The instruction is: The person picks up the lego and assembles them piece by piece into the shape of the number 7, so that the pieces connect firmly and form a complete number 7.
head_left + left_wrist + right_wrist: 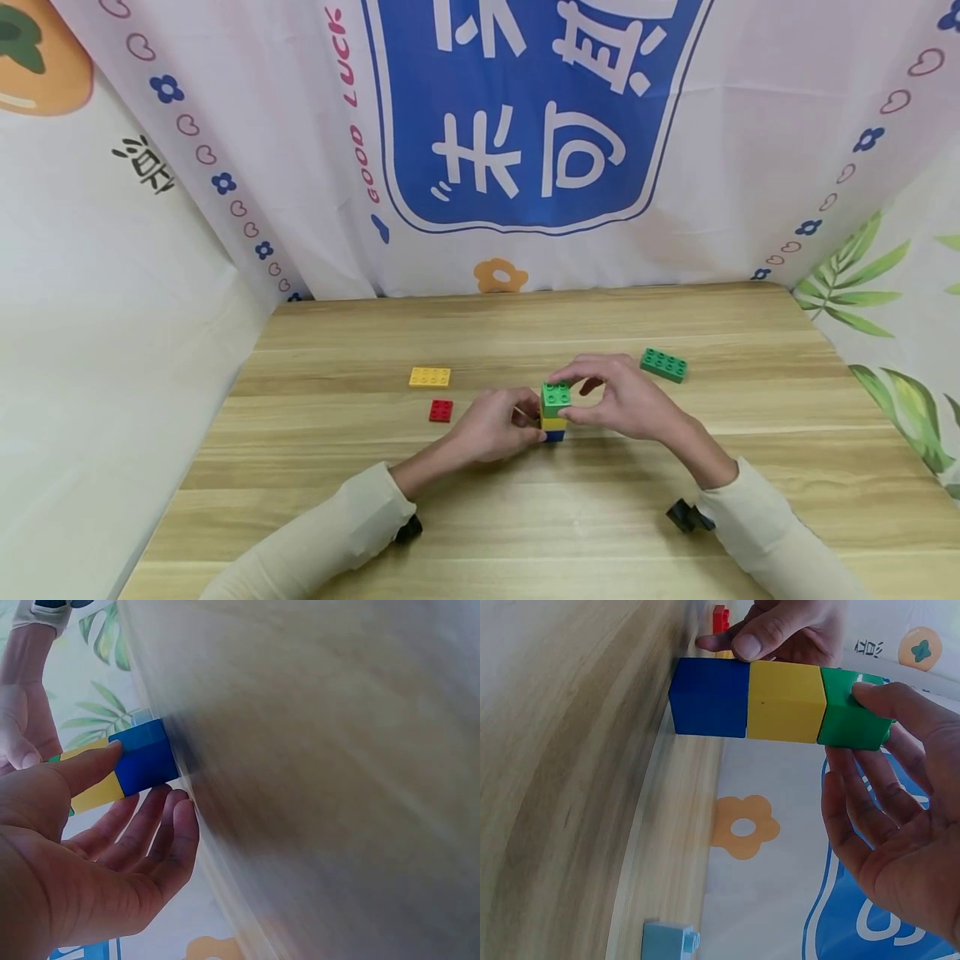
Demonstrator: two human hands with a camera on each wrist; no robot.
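A small upright stack of toy building bricks stands on the wooden table. Its blue brick (pixel 709 697) is at the bottom, the yellow brick (pixel 786 701) in the middle and the green brick (pixel 556 400) on top, studs upward. My left hand (pixel 495 425) holds the stack low from the left, its thumb at the seam of blue and yellow in the left wrist view. From the right, my right hand (pixel 622 400) pinches the green brick between thumb and fingers. The three bricks sit flush in the right wrist view.
A flat yellow brick (pixel 430 377) and a small red brick (pixel 441 411) lie left of the stack. Behind my right hand lies a longer dark green brick (pixel 663 365). A printed curtain (pixel 712 208) hangs along the back edge of the table (pixel 337 333).
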